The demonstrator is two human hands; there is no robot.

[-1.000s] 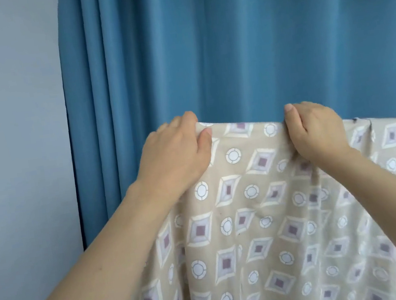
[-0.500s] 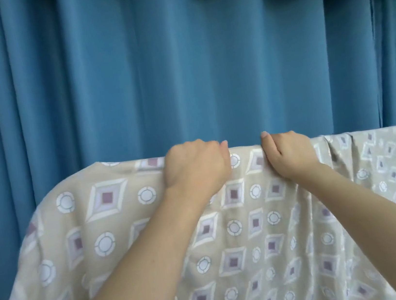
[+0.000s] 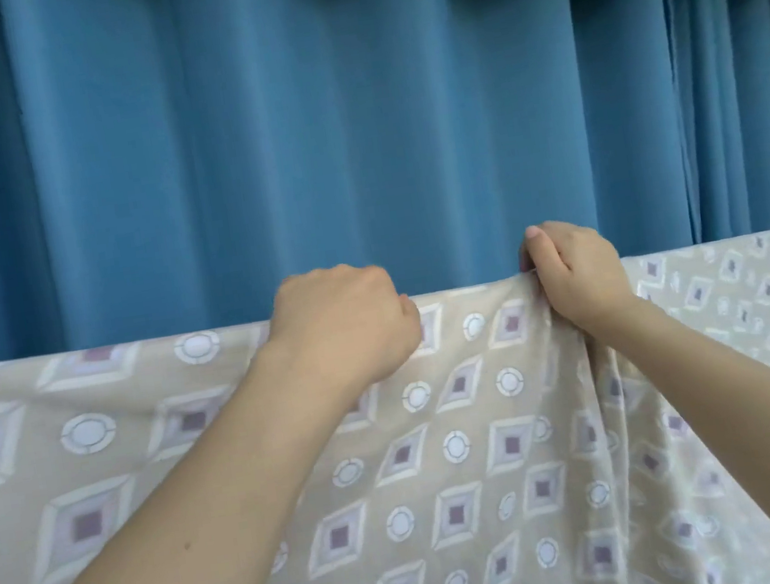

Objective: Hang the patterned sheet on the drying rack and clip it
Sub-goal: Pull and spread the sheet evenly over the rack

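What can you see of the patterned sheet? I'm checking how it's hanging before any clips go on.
The patterned sheet is beige, thin-looking cloth printed with white-edged diamonds with purple centres and white circles. It hangs across the whole view in front of a blue curtain, its top line roughly level; whatever carries it is hidden. The left hand and right hand each grip that top line. Under the right hand the cloth bunches into vertical folds. No clip shows.

The support itself is hidden: the patterned sheet drapes over it, its top fold running as a nearly level line across the middle of the frame, from the left edge to the right. Below that line the beige cloth, printed with diamonds and circles, hangs down and fills the lower frame.
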